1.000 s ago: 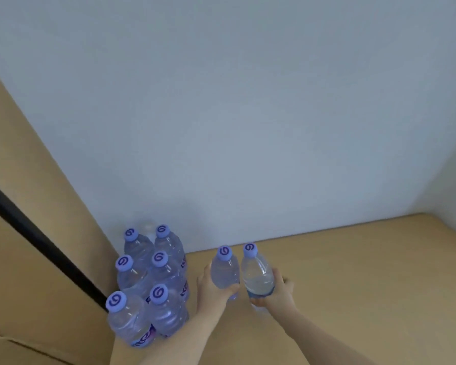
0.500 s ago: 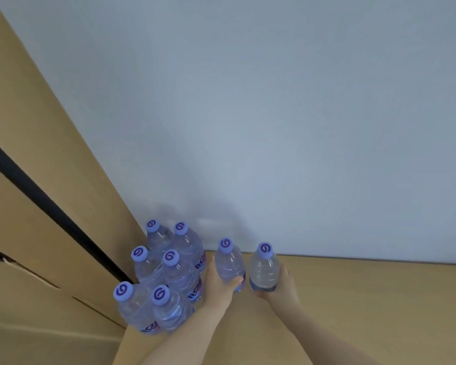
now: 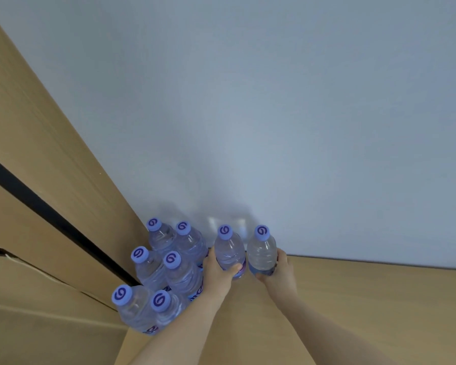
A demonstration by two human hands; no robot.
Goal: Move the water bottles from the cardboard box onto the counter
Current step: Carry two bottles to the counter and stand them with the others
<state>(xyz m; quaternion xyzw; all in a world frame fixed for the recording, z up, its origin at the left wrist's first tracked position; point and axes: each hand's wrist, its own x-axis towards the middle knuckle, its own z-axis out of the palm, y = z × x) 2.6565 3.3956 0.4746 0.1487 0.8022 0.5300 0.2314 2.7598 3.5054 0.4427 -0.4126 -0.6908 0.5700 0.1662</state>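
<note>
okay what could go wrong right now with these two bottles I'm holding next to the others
The left hand sits tight against the cluster of six bottles, so pulling it back could knock one over. Each hand's grip is low on its bottle, the left bottle and the right bottle in the right hand, so a careless release could tip them.

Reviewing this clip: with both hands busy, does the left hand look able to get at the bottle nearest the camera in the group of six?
Probably not right now. The left hand already holds a bottle, so its grip is taken. The nearest bottle itself stands uncovered beside the left forearm.
</note>
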